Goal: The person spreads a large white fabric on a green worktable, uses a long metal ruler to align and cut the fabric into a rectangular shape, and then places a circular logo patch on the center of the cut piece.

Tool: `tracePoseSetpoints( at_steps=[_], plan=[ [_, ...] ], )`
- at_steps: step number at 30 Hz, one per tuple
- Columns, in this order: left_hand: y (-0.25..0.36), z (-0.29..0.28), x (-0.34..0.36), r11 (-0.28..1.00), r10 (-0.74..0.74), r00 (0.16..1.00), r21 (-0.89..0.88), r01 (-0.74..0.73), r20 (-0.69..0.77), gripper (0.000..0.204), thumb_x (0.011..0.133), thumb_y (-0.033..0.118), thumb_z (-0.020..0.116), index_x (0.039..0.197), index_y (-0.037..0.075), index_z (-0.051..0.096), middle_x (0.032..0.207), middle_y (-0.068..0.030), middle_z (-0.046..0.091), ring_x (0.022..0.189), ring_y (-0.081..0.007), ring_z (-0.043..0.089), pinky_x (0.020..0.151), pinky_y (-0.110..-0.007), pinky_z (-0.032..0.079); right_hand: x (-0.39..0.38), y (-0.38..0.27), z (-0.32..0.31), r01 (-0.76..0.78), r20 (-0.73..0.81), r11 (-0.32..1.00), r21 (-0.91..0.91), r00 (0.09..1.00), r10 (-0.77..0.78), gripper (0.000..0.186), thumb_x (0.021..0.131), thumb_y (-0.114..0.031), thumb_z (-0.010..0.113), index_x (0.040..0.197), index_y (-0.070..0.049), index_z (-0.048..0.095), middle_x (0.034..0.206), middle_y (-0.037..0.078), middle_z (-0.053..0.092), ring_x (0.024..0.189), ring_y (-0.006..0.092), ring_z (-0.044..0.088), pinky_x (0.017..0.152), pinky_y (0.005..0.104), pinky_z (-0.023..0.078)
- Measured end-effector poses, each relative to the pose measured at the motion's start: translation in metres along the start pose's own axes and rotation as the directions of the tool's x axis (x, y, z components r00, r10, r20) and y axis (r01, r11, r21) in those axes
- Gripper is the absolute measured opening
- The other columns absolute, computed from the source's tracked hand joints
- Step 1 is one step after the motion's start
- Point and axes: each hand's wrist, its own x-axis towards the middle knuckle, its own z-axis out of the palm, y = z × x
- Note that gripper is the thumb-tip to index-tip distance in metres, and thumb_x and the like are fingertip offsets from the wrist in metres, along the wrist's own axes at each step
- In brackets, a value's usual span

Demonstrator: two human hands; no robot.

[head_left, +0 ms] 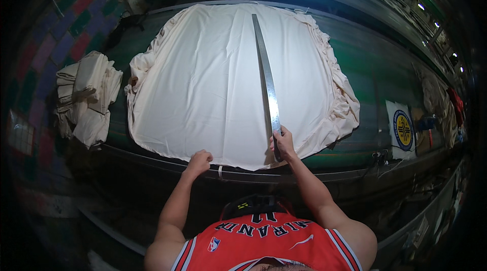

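Note:
A broad cream cloth (198, 73) with gathered, ruffled sides lies spread over the green table. A long metal straightedge (264, 68) runs from near its far edge toward me, a little right of centre. My right hand (282, 143) grips the near end of this bar, fingers wrapped round it. At the cloth's front edge, left of the bar, my left hand (202, 159) is closed with curled fingers against the fabric; what its fingertips hold is hidden.
A pile of folded cream fabric (89, 93) sits at the left. On the right are a white sheet with a round emblem (401, 129), cables (385, 167) and rumpled fabric (436, 103). The table's front rail (152, 158) runs before me; a painted brick wall (66, 22) stands left.

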Motion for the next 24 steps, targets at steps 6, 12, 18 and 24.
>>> tracePoseSetpoints(
  at_steps=[6,12,18,24],
  plan=[
    [-0.008,0.006,-0.009,0.999,0.034,0.999,-0.042,-0.033,0.032,0.018,0.080,0.003,0.054,0.091,0.002,0.069,0.094,-0.0200,0.066,0.095,-0.0387,0.063,0.084,-0.046,0.050,-0.025,0.022,0.033,-0.024,-0.003,1.000,0.000,1.000,0.024,0.020,0.102,-0.014,0.050,0.116,-0.001,0.051,0.076,0.007,0.060,0.050,0.0138,0.058,0.043,0.0280,0.050],
    [0.018,0.010,0.001,0.973,0.081,0.996,-0.213,-0.087,-0.035,0.021,0.088,0.012,0.058,0.101,0.000,0.069,0.100,-0.0197,0.069,0.096,-0.0350,0.066,0.085,-0.042,0.051,-0.019,0.033,0.061,-0.033,-0.065,0.999,0.041,0.997,0.035,0.024,0.099,-0.009,0.048,0.121,0.002,0.046,0.081,0.008,0.059,0.051,0.0146,0.058,0.044,0.0293,0.051],
    [0.093,0.030,0.041,0.808,0.064,0.997,-0.589,-0.032,0.034,0.025,0.093,0.013,0.063,0.112,-0.002,0.066,0.097,-0.0097,0.071,0.089,-0.0159,0.065,0.082,-0.031,0.052,-0.041,0.015,0.059,0.096,-0.107,0.994,-0.043,0.989,-0.100,0.029,0.100,-0.007,0.047,0.128,-0.001,0.045,0.082,0.007,0.058,0.052,0.0124,0.057,0.044,0.0273,0.048],
    [0.168,0.070,0.087,0.698,0.151,0.981,-0.716,-0.021,0.119,0.023,0.092,0.009,0.061,0.111,-0.004,0.065,0.098,-0.0096,0.070,0.087,-0.0155,0.064,0.079,-0.030,0.053,-0.057,-0.011,-0.014,0.065,-0.142,0.998,0.001,0.988,-0.064,0.028,0.099,-0.007,0.048,0.127,-0.001,0.047,0.081,0.007,0.058,0.052,0.0127,0.057,0.044,0.0271,0.048]
  ],
)
